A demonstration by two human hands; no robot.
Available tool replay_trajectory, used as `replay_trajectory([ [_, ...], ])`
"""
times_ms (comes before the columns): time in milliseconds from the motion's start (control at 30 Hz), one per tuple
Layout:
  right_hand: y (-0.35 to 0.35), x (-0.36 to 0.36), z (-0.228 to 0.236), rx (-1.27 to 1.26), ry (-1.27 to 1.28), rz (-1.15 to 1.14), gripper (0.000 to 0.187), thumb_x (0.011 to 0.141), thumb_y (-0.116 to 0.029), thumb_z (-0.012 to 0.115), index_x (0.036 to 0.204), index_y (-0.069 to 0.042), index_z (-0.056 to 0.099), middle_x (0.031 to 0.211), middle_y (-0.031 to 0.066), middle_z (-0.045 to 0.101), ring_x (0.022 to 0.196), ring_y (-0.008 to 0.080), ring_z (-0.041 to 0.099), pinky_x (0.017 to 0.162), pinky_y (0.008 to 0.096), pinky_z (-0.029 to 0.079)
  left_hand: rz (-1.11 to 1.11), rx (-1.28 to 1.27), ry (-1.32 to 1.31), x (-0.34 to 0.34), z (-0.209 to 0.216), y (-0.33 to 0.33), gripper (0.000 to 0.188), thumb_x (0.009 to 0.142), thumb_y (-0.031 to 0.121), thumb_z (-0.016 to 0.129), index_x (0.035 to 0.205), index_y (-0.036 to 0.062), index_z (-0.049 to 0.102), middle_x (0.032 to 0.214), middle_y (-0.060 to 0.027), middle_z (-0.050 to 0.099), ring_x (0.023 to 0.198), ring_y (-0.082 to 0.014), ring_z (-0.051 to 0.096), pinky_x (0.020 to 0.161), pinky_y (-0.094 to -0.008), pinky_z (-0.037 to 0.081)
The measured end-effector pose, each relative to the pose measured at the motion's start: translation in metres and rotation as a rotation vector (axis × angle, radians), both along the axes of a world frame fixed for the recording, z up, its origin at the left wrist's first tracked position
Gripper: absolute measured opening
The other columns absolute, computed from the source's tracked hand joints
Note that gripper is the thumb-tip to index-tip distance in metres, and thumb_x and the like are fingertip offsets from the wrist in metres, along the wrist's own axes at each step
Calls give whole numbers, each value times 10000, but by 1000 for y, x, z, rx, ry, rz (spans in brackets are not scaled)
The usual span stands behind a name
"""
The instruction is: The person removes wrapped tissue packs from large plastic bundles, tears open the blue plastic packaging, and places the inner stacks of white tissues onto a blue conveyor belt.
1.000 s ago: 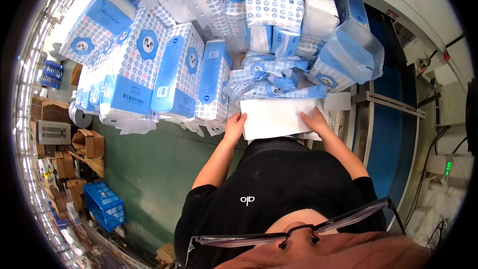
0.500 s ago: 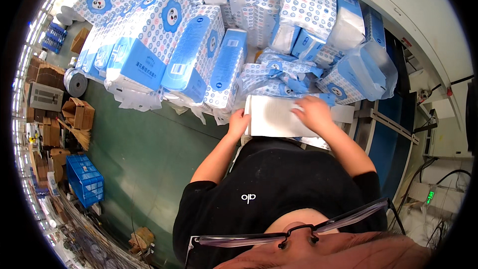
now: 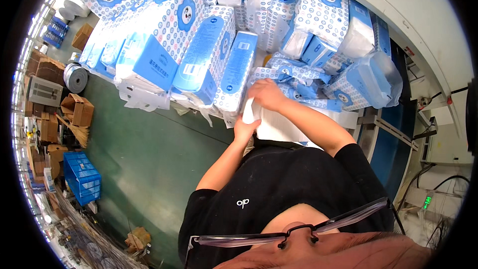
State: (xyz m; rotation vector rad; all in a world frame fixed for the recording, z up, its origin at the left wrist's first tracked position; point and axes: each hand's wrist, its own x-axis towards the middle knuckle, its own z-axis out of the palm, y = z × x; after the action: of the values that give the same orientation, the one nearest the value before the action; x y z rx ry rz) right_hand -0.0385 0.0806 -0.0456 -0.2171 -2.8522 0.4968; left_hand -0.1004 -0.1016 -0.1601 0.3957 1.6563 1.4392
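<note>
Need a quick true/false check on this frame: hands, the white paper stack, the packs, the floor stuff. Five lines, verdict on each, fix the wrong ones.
1. The left hand holds the left end of the white paper stack. True.
2. The right hand rests on the person's black shirt. False: it is at the stack's far left corner, beyond the left hand.
3. A blue crate stands on the green floor, to the person's left. True.
4. The tall packs are plain white. False: they are blue and white, with printed patterns.
5. An open cardboard box shows at the left of the view. True.
</note>
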Motion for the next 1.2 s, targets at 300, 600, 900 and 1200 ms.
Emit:
replay_trajectory([
  [300,23,102,44,-877,933,-716,222,979,-154,587,1167,-43,548,1059,22,623,929,79,540,815,240,446,287,139,-559,14,20,-18,766,829,111,731,1442,57,274,1098,-168,590,910,-244,636,647,-333,554],
  [600,-12,342,38,436,721,-1160,368,855,76,533,1177,-60,649,1312,149,600,1136,342,584,962,395,437,-63,-56,457,8,-13,-21,693,746,139,789,1364,62,484,1145,-171,553,900,-223,604,788,-347,510],
  [900,-5,340,-45,168,-121,-1303,424,778,-67,619,1191,-160,645,1294,96,612,1092,341,581,928,420,468,-186,-92,120,9,17,3,389,973,234,578,1219,-67,600,1020,-113,684,871,-136,622,787,-272,492],
  [1200,-9,345,-95,-847,-140,-1515,645,849,-527,638,1201,13,602,1193,233,627,1027,363,641,862,417,511,-373,6,330,9,31,19,437,944,170,596,1315,-46,515,1159,-150,657,999,-189,642,863,-302,495],
])
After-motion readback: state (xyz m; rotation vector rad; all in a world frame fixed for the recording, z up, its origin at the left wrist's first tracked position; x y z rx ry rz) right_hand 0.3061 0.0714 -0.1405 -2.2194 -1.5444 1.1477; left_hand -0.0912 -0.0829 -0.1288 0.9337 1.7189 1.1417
